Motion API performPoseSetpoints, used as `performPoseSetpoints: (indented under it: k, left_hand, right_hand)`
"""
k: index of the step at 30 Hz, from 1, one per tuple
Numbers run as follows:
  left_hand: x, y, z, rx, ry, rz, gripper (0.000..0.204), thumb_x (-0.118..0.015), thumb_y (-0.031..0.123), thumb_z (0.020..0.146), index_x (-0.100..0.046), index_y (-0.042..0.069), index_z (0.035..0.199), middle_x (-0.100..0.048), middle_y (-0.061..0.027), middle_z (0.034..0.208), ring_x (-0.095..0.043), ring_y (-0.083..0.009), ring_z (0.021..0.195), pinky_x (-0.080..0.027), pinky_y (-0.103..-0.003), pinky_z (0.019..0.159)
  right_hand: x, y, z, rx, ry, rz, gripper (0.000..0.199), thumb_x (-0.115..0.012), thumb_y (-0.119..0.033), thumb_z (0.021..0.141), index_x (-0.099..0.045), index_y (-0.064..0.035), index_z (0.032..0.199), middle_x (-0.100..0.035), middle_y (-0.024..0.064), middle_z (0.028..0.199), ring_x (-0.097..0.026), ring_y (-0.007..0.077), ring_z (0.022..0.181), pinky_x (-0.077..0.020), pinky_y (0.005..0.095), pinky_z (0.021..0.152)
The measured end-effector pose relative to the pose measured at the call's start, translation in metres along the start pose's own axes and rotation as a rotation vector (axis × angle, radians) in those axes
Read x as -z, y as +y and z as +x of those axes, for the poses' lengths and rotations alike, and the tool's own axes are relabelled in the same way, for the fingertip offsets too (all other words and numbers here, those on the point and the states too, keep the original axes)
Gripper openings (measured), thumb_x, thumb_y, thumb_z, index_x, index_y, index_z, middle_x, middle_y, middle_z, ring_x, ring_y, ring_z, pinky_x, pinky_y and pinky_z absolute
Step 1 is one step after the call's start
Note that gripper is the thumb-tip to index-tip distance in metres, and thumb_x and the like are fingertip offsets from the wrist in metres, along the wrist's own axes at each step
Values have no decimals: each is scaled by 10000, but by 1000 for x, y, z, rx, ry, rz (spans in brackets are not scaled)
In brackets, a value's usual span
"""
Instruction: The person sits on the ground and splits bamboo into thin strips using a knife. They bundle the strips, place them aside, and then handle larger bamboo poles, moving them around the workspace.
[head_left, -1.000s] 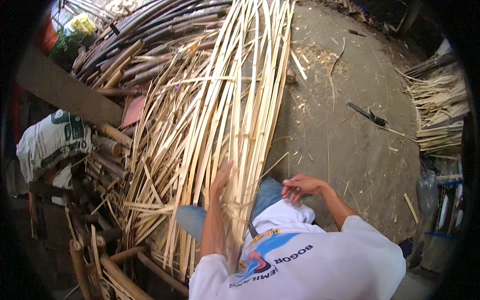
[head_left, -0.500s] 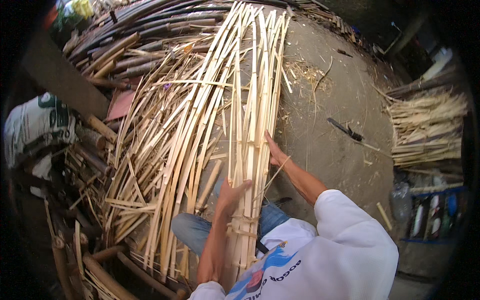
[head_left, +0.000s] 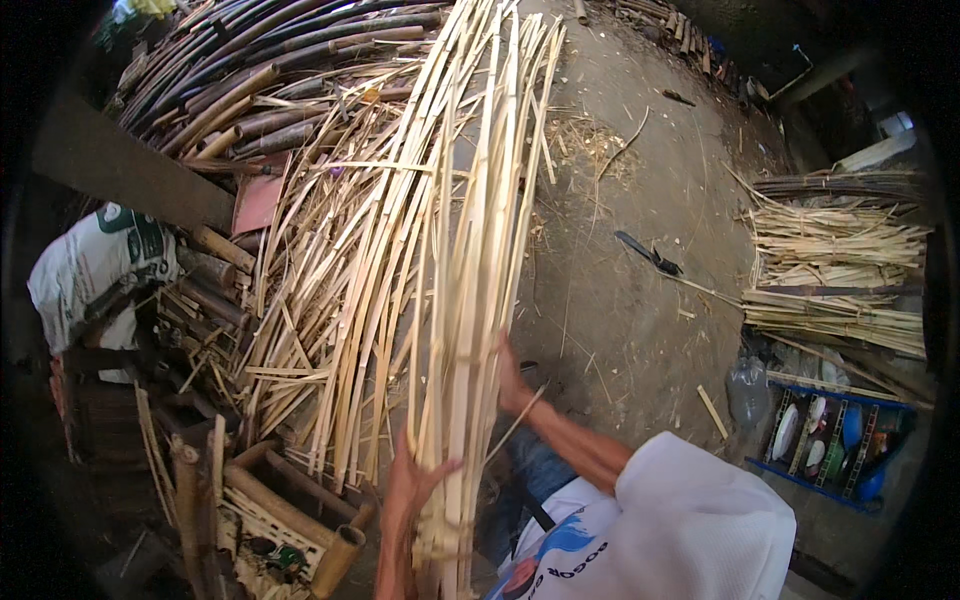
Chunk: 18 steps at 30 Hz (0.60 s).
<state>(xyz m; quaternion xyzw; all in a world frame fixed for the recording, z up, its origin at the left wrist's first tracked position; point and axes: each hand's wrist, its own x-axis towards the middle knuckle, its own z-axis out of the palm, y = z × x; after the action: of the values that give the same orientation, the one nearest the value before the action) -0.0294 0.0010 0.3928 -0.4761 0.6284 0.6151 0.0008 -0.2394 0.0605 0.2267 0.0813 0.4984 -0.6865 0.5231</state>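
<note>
**Both hands on a bundle of split bamboo strips**

We see a long bundle of pale bamboo strips (head_left: 470,300) running from the bottom middle of the view up to the top edge, fanning out toward its far end. Left hand (head_left: 410,490) grips the bundle near its lower end, fingers wrapped around the strips from the left. Right hand (head_left: 512,385) sits a bit higher up the bundle, pressed against its right side; fingers are hidden behind the strips, so we cannot tell how tightly it closes.

Left of the bundle: a loose heap of more strips (head_left: 310,330) lying at mixed angles, touching the bundle. Beyond that heap, further left and up, a stack of dark round bamboo poles (head_left: 250,80). A white printed sack (head_left: 95,265) sits well left of the bundle, below the poles.

Right of the bundle: bare dirt floor (head_left: 640,200) with scattered shavings. A dark-handled knife (head_left: 648,255) lies on it, well apart from the bundle. Far right, a second pile of strips (head_left: 840,270), and below it a blue rack with dishes (head_left: 825,435). White shirt sleeve (head_left: 690,530) shows at bottom right of the bundle.
</note>
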Motion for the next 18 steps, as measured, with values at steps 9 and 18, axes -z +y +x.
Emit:
performPoseSetpoints:
  k: [9,18]
  left_hand:
    - [-53,-85,-171,411,73,-205,949,-903,177,643,-356,63,1410,-574,-203,1285,-583,-292,1156,-484,-410,955]
    - [-164,-45,-191,368,340,357,978,-860,155,669,-330,121,1490,-583,-204,1175,-576,-401,1078,-461,-469,913]
  right_hand:
    - [118,-39,-43,-483,314,-539,879,-378,-762,888,-459,-30,1367,-511,137,1372,-499,292,1226,-345,454,1068]
    - [-54,-155,48,1028,-284,-1489,362,-595,-360,904,-671,-100,1144,-482,143,1418,-268,317,1438,-127,540,1185]
